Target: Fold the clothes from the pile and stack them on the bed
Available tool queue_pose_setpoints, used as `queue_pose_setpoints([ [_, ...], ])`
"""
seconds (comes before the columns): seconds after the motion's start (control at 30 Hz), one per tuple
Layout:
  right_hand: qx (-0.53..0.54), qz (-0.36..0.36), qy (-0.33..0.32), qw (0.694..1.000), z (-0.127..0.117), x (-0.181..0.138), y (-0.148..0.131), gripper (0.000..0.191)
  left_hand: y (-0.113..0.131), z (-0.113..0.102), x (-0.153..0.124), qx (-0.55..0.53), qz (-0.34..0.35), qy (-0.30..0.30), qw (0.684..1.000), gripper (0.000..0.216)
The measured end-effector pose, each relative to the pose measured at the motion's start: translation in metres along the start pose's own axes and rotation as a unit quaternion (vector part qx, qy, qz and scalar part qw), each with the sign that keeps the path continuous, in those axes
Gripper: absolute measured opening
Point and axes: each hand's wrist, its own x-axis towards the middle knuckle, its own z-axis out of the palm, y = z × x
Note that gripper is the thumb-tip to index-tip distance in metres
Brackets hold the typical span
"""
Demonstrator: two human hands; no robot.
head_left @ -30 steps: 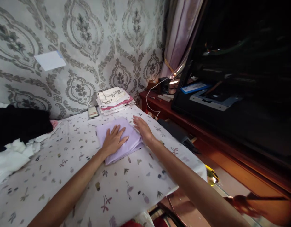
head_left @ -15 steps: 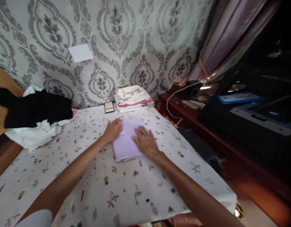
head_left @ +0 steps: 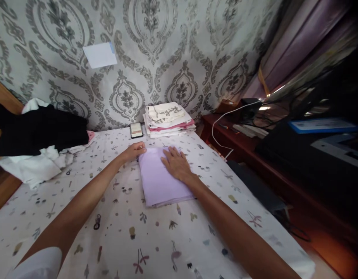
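A folded lavender cloth (head_left: 161, 186) lies flat in the middle of the patterned sheet (head_left: 121, 221). At its far left corner my left hand (head_left: 134, 151) has thumb and fingers closed on the edge. My right hand (head_left: 176, 163) rests palm down on the upper right of the cloth, fingers stretched out and apart. Just behind the cloth stands a stack of folded clothes (head_left: 169, 120), white and pink, with a lettered piece on top.
A small framed card (head_left: 136, 130) sits beside the stack. On the left are heaped a black garment (head_left: 42, 131) and white clothes (head_left: 36, 170). To the right runs a dark red cabinet (head_left: 240, 135) with a white cable (head_left: 213, 133). Patterned wallpaper covers the wall behind.
My left hand has shifted from lying over the cloth's left side to closing at its far left corner. My right hand stays on the cloth, slightly farther up. The view has tilted a little.
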Motion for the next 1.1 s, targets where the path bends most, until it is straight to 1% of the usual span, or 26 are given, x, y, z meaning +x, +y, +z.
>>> queue_pose_setpoints([
  [0.03, -0.003, 0.005, 0.001, 1.000, 0.002, 0.001, 0.001, 0.058, 0.000, 0.000, 0.000, 0.021, 0.007, 0.000, 1.000, 0.032],
  [0.1, -0.009, 0.010, 0.006, 1.000, 0.005, 0.001, 0.002, 0.059, -0.001, 0.001, 0.000, 0.102, 0.022, 0.010, 0.995, 0.030],
  [0.17, -0.015, 0.011, 0.009, 1.000, 0.008, 0.002, 0.002, 0.060, 0.000, 0.004, -0.001, 0.195, 0.029, 0.023, 0.980, 0.029],
  [0.23, -0.020, 0.010, 0.012, 1.000, 0.009, 0.003, 0.002, 0.060, 0.003, 0.007, -0.006, 0.261, 0.015, 0.045, 0.964, 0.027],
  [0.3, -0.022, 0.008, 0.019, 1.000, 0.011, 0.002, 0.002, 0.059, 0.009, 0.009, -0.017, 0.288, -0.012, 0.099, 0.952, 0.025],
  [0.33, -0.022, 0.007, 0.023, 0.999, 0.012, 0.002, 0.002, 0.059, 0.014, 0.010, -0.026, 0.284, -0.021, 0.132, 0.950, 0.025],
  [0.37, -0.021, 0.007, 0.028, 0.999, 0.012, 0.001, 0.002, 0.058, 0.021, 0.012, -0.038, 0.263, -0.022, 0.157, 0.952, 0.024],
  [0.4, -0.020, 0.006, 0.032, 0.999, 0.011, 0.001, 0.002, 0.057, 0.030, 0.014, -0.053, 0.233, -0.016, 0.163, 0.959, 0.023],
  [0.43, -0.021, 0.003, 0.035, 0.999, 0.010, 0.000, 0.002, 0.055, 0.039, 0.018, -0.069, 0.200, -0.002, 0.155, 0.968, 0.025],
  [0.5, -0.024, -0.017, 0.041, 0.999, 0.005, 0.002, -0.002, 0.051, 0.060, 0.030, -0.107, 0.155, 0.030, 0.070, 0.985, 0.034],
  [0.57, -0.024, -0.057, 0.038, 0.997, -0.001, 0.009, -0.011, 0.048, 0.078, 0.047, -0.142, 0.194, 0.082, 0.018, 0.977, 0.033],
  [0.6, -0.020, -0.079, 0.031, 0.996, -0.004, 0.014, -0.017, 0.047, 0.085, 0.056, -0.155, 0.227, 0.094, 0.008, 0.969, 0.032],
  [0.63, -0.013, -0.100, 0.024, 0.995, -0.005, 0.020, -0.025, 0.047, 0.091, 0.064, -0.166, 0.261, 0.093, 0.003, 0.961, 0.030],
  [0.67, -0.005, -0.118, 0.016, 0.993, -0.006, 0.027, -0.033, 0.047, 0.095, 0.071, -0.173, 0.291, 0.077, 0.001, 0.954, 0.027],
  [0.73, 0.013, -0.140, 0.000, 0.990, -0.003, 0.042, -0.049, 0.048, 0.102, 0.080, -0.177, 0.328, 0.016, -0.001, 0.945, 0.021],
  [0.83, 0.032, -0.149, -0.017, 0.988, 0.011, 0.060, -0.067, 0.047, 0.111, 0.085, -0.169, 0.338, -0.062, -0.007, 0.939, 0.013],
  [0.9, 0.035, -0.148, -0.010, 0.988, 0.020, 0.066, -0.070, 0.045, 0.118, 0.086, -0.162, 0.338, -0.088, -0.005, 0.937, 0.011],
  [0.97, 0.035, -0.149, 0.005, 0.988, 0.026, 0.068, -0.070, 0.044, 0.123, 0.089, -0.155, 0.346, -0.099, -0.001, 0.933, 0.013],
  [1.1, 0.034, -0.148, 0.010, 0.988, 0.029, 0.067, -0.066, 0.043, 0.129, 0.095, -0.148, 0.352, -0.119, 0.008, 0.928, 0.020],
])
